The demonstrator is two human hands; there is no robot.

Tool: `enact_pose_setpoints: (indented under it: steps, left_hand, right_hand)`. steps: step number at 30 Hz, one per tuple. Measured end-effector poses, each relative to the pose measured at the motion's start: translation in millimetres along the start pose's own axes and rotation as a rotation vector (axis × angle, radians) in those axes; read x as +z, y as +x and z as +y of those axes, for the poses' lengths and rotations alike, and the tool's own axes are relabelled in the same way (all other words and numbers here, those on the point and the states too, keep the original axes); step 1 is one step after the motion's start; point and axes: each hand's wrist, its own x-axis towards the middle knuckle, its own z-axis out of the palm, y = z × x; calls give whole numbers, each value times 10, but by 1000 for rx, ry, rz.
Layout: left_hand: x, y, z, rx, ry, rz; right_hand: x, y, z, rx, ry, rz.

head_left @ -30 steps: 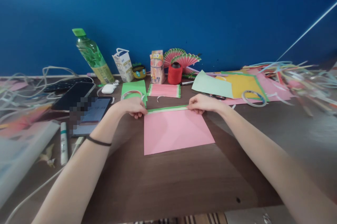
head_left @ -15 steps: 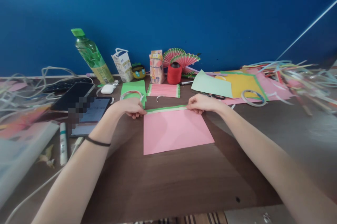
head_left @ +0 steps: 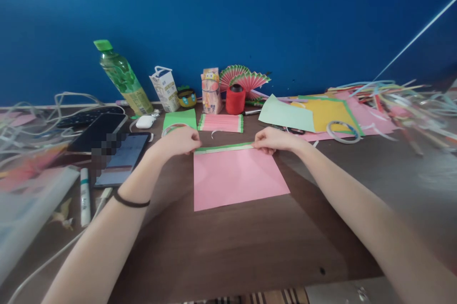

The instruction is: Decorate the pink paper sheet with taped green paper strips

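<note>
The right hand [head_left: 273, 140] pinches 1 end of a green-and-white paper strip [head_left: 226, 148], likely keeping it aligned atop the pink rectangular sheet [head_left: 239, 177] between and nearer than both hands; whether the curled left hand [head_left: 178, 141] grips cannot be told.

A deep blue wall [head_left: 228, 13], crossed at right by a slanting pale line [head_left: 414, 40], rises behind a dark brown, wood-grained tabletop [head_left: 228, 256] marked by soft shadows and a brighter sheen at right, with a striped surface [head_left: 274, 297] below the front edge
</note>
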Motion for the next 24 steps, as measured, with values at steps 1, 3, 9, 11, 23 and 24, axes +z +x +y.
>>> enact_pose_setpoints:
  steps: [1, 3, 9, 11, 23, 24]
  left_hand:
    - [24, -10, 53, 22, 56, 94]
    - [122, -16, 156, 65, 86, 243]
    - [632, 128, 208, 464, -31, 410]
    - [738, 180, 149, 503, -63, 451]
    - [823, 223, 72, 509, 57, 546]
    - [830, 233, 68, 508, 67, 552]
  right_hand:
    - [-1, -3, -1, 3, -1, 1]
    - [-5, -6, 0, 0, -3, -3]
    - [-38, -9, 11, -29, -16, -35]
    - [-58, -21, 4, -49, -35, -47]
    - [-21, -63, -85, -92, 148, -10]
    - [-23, -66, -85, -82, 169, -22]
